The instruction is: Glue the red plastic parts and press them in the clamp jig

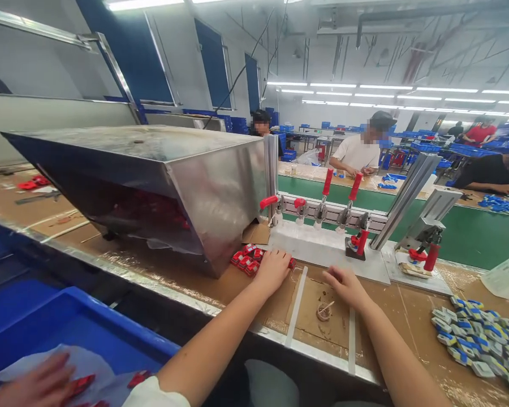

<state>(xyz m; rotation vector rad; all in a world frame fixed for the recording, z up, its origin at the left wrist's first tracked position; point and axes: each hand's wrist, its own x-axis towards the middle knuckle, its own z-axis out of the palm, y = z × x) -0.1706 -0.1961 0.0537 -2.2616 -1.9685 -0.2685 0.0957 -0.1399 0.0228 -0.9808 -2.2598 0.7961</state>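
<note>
Small red parts (246, 260) lie in a cluster on the brown work surface, beside the metal hopper (220, 198). My left hand (275, 268) rests palm down at their right end, fingers together and curled over some of them; red shows past the fingertips. Nothing shows in my right hand (345, 284), its fingers loosely bent and apart, over the cardboard just in front of the white base plate. Below it sits a small round dish (323, 311) with a thin stick. Behind both hands stands a row of red-handled toggle clamps (321, 209).
Another person's hand (46, 380) is over red parts in a blue bin (110, 322) at lower left. White, blue and yellow parts (479, 333) are piled at right, near a translucent container (507, 277). People work across the green-sided bench.
</note>
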